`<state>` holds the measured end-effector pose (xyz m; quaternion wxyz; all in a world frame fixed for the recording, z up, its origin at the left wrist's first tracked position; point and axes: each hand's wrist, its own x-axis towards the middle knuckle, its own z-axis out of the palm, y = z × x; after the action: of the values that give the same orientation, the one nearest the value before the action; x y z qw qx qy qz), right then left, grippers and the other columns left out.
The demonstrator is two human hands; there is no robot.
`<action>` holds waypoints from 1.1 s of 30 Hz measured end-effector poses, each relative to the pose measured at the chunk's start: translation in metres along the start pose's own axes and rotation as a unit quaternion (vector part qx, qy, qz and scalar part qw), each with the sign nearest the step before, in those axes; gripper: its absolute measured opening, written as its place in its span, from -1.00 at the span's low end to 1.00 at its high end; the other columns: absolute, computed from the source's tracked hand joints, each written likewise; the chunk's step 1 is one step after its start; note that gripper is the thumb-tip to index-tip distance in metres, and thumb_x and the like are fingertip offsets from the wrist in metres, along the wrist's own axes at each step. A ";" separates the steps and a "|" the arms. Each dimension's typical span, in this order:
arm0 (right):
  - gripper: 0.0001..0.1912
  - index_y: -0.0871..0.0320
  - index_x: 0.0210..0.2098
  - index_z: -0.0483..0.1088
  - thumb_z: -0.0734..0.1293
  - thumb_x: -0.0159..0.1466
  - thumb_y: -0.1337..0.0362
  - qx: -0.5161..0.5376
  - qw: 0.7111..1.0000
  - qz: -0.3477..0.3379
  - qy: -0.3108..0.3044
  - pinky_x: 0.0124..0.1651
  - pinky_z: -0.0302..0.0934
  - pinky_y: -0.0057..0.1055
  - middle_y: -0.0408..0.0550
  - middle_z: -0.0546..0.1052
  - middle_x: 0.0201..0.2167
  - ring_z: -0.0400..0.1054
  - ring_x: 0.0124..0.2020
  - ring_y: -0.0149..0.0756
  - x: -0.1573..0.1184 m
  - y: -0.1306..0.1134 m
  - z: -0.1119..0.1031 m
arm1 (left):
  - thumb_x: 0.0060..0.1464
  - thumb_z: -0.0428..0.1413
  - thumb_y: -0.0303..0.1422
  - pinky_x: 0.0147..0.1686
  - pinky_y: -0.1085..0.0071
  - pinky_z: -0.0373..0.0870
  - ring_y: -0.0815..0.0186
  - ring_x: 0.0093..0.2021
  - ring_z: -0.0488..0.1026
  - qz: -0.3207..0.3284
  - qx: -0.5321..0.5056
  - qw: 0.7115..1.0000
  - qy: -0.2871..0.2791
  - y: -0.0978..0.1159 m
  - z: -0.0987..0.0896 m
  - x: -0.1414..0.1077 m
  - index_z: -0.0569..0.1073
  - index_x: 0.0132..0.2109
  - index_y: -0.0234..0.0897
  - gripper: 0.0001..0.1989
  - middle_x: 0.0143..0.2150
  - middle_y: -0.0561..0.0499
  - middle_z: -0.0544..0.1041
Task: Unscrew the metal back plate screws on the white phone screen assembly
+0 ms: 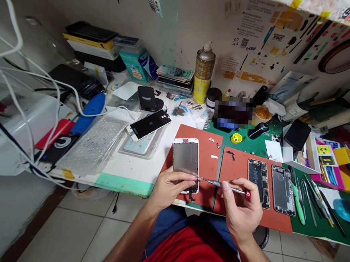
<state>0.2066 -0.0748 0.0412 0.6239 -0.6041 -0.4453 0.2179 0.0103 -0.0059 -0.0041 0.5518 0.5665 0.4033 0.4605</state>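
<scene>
In my left hand (172,186) is a white-framed phone screen (186,157), back side up, gripped across its lower part over an orange mat (209,149). A ribbon cable (192,197) hangs off its bottom end. My right hand (243,209) grips a thin grey screwdriver (216,183) with a red end cap. The driver's tip meets the right edge of the screen, close to my left fingers. On the second mat, right of that hand, lie an opened phone body (259,182) with its battery showing and an emptied phone housing (283,189).
Small parts (214,156) lie on the mats. Tweezers (309,200) and a green-handled tool (298,205) are at the right. Another screen (150,124) rests on a plastic case at left, near bubble wrap (93,145). A spray can (203,71) stands behind. White cables (55,86) hang at left.
</scene>
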 end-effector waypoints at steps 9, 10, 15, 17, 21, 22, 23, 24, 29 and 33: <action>-0.77 0.06 -0.08 0.49 0.53 0.31 0.36 -0.026 0.999 -0.034 -0.017 -0.28 0.54 -0.48 -0.17 0.64 -0.33 0.59 -0.40 -0.37 -0.004 0.004 -0.003 | 0.12 0.41 -0.27 -0.14 0.38 0.68 0.19 -0.17 0.72 -0.023 0.008 1.000 0.013 0.002 0.002 0.000 0.77 -0.20 -0.12 -0.90 -0.19 -0.10 0.76; -0.77 0.06 -0.07 0.49 0.52 0.32 0.37 -0.026 0.999 -0.037 -0.019 -0.27 0.54 -0.49 -0.16 0.65 -0.32 0.59 -0.38 -0.37 -0.004 0.005 -0.003 | 0.12 0.41 -0.27 -0.14 0.37 0.69 0.18 -0.17 0.72 -0.025 0.009 1.000 0.012 0.002 0.002 0.000 0.77 -0.20 -0.13 -0.90 -0.19 -0.10 0.76; -0.77 0.07 -0.07 0.48 0.51 0.33 0.38 -0.026 0.998 -0.048 -0.026 -0.27 0.55 -0.48 -0.14 0.65 -0.31 0.60 -0.37 -0.35 -0.004 0.004 -0.002 | 0.12 0.41 -0.26 -0.13 0.38 0.68 0.18 -0.17 0.72 -0.030 0.013 0.999 0.010 0.002 0.001 0.001 0.77 -0.20 -0.12 -0.90 -0.19 -0.09 0.76; -0.77 0.07 -0.07 0.48 0.51 0.33 0.39 -0.026 0.998 -0.050 -0.027 -0.26 0.56 -0.48 -0.14 0.66 -0.31 0.61 -0.36 -0.34 -0.004 0.004 -0.002 | 0.11 0.41 -0.26 -0.12 0.38 0.68 0.19 -0.17 0.72 -0.031 0.014 0.999 0.011 0.001 0.001 0.001 0.78 -0.21 -0.11 -0.90 -0.19 -0.08 0.76; -0.76 0.07 -0.06 0.49 0.51 0.32 0.39 -0.025 0.998 -0.051 -0.028 -0.25 0.56 -0.50 -0.14 0.66 -0.30 0.61 -0.35 -0.36 -0.003 0.004 -0.002 | 0.12 0.41 -0.24 -0.11 0.34 0.69 0.16 -0.16 0.72 -0.033 0.012 0.999 0.012 0.001 0.001 0.000 0.78 -0.20 -0.11 -0.89 -0.17 -0.10 0.76; -0.76 0.07 -0.06 0.49 0.51 0.32 0.39 -0.026 0.998 -0.049 -0.028 -0.26 0.56 -0.50 -0.14 0.66 -0.30 0.61 -0.35 -0.36 -0.003 0.004 -0.002 | 0.12 0.41 -0.24 -0.12 0.33 0.69 0.16 -0.16 0.72 -0.034 0.012 0.999 0.011 0.002 0.001 0.000 0.78 -0.20 -0.11 -0.88 -0.17 -0.10 0.76; -0.76 0.07 -0.06 0.49 0.51 0.32 0.39 -0.028 0.998 -0.048 -0.028 -0.26 0.56 -0.50 -0.14 0.66 -0.30 0.61 -0.36 -0.36 -0.004 0.004 -0.003 | 0.12 0.41 -0.23 -0.12 0.33 0.70 0.15 -0.16 0.72 -0.033 0.012 0.999 0.011 0.002 0.001 0.000 0.78 -0.20 -0.12 -0.88 -0.18 -0.10 0.76; -0.77 0.07 -0.06 0.49 0.51 0.32 0.39 -0.028 0.998 -0.047 -0.028 -0.26 0.56 -0.49 -0.14 0.66 -0.31 0.61 -0.36 -0.36 -0.004 0.005 -0.003 | 0.12 0.41 -0.22 -0.11 0.33 0.69 0.15 -0.16 0.72 -0.032 0.012 0.999 0.011 0.002 0.001 0.000 0.78 -0.20 -0.12 -0.87 -0.18 -0.10 0.76; -0.77 0.08 -0.06 0.48 0.51 0.32 0.38 -0.027 0.998 -0.042 -0.029 -0.26 0.56 -0.49 -0.14 0.66 -0.31 0.61 -0.36 -0.36 -0.005 0.006 -0.003 | 0.11 0.42 -0.21 -0.10 0.35 0.69 0.17 -0.16 0.72 -0.031 0.011 0.999 0.011 0.003 0.002 0.000 0.78 -0.21 -0.11 -0.87 -0.19 -0.09 0.76; -0.78 0.09 -0.07 0.48 0.52 0.33 0.36 -0.032 0.998 -0.040 -0.028 -0.28 0.58 -0.44 -0.12 0.67 -0.31 0.61 -0.38 -0.32 -0.005 0.006 -0.003 | 0.11 0.41 -0.21 -0.13 0.33 0.70 0.15 -0.16 0.72 -0.037 0.010 0.999 0.010 0.004 0.002 0.000 0.77 -0.21 -0.13 -0.86 -0.18 -0.11 0.76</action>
<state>0.2084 -0.0792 0.0348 0.5995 -0.5992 -0.4936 0.1948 0.0118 -0.0065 0.0000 0.5588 0.5514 0.4344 0.4415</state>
